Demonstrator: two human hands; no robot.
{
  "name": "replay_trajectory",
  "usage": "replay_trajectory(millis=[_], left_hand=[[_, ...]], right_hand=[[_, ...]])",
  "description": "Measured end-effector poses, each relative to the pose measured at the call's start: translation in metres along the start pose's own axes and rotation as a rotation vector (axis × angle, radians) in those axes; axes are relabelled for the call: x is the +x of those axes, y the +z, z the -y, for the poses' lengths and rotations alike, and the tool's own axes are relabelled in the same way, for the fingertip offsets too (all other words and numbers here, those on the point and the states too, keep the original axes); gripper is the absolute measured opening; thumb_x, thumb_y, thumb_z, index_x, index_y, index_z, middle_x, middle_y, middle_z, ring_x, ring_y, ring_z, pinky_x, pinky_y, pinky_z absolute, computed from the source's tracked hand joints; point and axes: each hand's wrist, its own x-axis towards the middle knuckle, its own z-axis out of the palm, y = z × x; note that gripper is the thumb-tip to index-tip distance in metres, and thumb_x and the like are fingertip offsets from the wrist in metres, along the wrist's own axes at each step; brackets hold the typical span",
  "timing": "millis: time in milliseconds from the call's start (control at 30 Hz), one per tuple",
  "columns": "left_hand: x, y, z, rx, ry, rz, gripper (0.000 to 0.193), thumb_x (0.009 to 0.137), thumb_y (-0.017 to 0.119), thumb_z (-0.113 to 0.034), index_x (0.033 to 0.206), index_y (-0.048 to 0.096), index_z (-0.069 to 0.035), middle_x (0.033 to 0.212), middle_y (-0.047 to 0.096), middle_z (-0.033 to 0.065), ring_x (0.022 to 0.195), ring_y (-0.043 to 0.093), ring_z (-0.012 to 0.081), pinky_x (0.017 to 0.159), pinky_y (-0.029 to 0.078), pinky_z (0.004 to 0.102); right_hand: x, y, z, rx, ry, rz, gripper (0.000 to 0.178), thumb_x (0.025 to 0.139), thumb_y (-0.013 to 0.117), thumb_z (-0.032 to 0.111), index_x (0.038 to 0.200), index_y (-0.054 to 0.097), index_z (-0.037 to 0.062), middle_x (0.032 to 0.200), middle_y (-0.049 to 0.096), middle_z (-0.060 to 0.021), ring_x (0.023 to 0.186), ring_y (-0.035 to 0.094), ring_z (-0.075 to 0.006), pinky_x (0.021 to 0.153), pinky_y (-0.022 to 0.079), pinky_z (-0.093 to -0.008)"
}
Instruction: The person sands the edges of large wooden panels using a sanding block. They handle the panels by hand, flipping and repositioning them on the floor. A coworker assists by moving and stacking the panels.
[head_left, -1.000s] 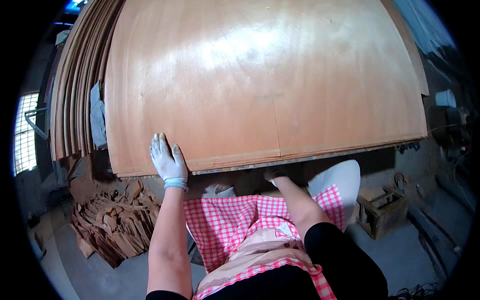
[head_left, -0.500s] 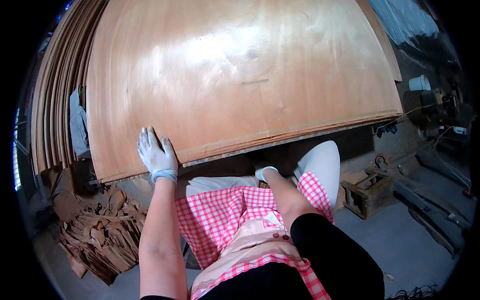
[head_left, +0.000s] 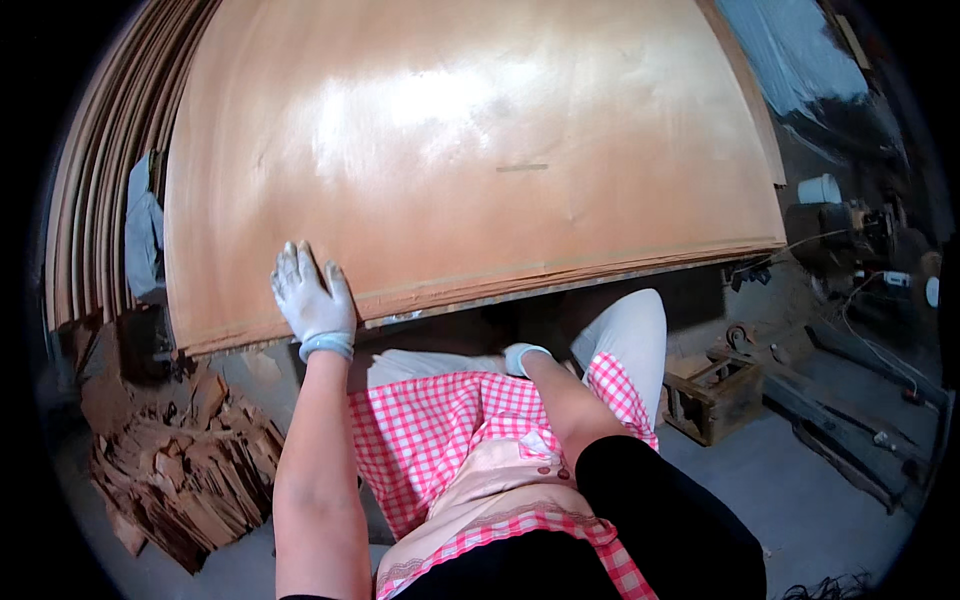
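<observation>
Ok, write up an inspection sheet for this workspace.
Surface: broad wooden sheet, glossy, one short strip mark on it.
Job's things: that sheet, with layered edges beneath; more wooden sheets at left.
Clutter: torn wood scraps piled at lower left.
Hands: left hand gloved, spread on the sheet near its front edge; right hand gloved, partly hidden, grip unclear.
Cables: thin cable at right.
Surroundings: white bucket, boxy wooden frame at right.

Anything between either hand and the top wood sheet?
Left hand: nothing visible but its white glove; it lies flat on the top wood sheet. Right hand: mostly hidden in shadow below the sheet's near edge, so can't tell.
</observation>
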Motion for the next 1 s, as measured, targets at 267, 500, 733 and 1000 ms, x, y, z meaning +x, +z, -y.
replay_trajectory(millis=[267,500,733,1000], left_hand=[[-0.008,-0.010,0.011,0.000,-0.005,-0.014,0.053,0.093,0.047,-0.031,0.137,0.046,-0.001,0.145,0.041,0.0197,0.136,0.035,0.0328,0.115,0.021,0.0461],[-0.020,-0.007,0.037,0.064,-0.020,-0.019,0.053,0.095,0.044,-0.034,0.137,0.046,-0.002,0.145,0.041,0.0184,0.136,0.035,0.0309,0.115,0.022,0.0450],[-0.015,0.007,0.070,0.057,-0.042,-0.007,0.053,0.095,0.042,-0.034,0.137,0.046,-0.002,0.146,0.042,0.0169,0.137,0.035,0.0306,0.115,0.022,0.0437],[0.002,0.004,0.078,0.033,-0.054,0.175,0.057,0.094,0.044,-0.035,0.139,0.042,-0.001,0.148,0.038,0.0193,0.138,0.033,0.0309,0.114,0.021,0.0435]], right_hand=[[-0.023,-0.016,-0.012,0.125,0.241,-0.207,0.040,0.086,0.047,0.021,0.120,0.066,0.0112,0.131,0.058,-0.0137,0.120,0.056,-0.0316,0.099,0.045,-0.0457],[-0.076,-0.060,0.019,0.058,0.308,-0.586,0.045,0.085,0.051,0.021,0.129,0.059,0.0114,0.138,0.052,-0.0147,0.126,0.051,-0.0297,0.104,0.042,-0.0415],[-0.108,-0.059,0.028,-0.171,0.412,-0.600,0.043,0.085,0.057,0.024,0.127,0.062,0.0111,0.138,0.052,-0.0130,0.129,0.048,-0.0284,0.110,0.030,-0.0423],[-0.080,-0.019,-0.005,-0.054,0.458,-0.423,0.043,0.080,0.068,0.021,0.123,0.065,0.0150,0.134,0.058,-0.0060,0.121,0.056,-0.0264,0.096,0.045,-0.0435]])
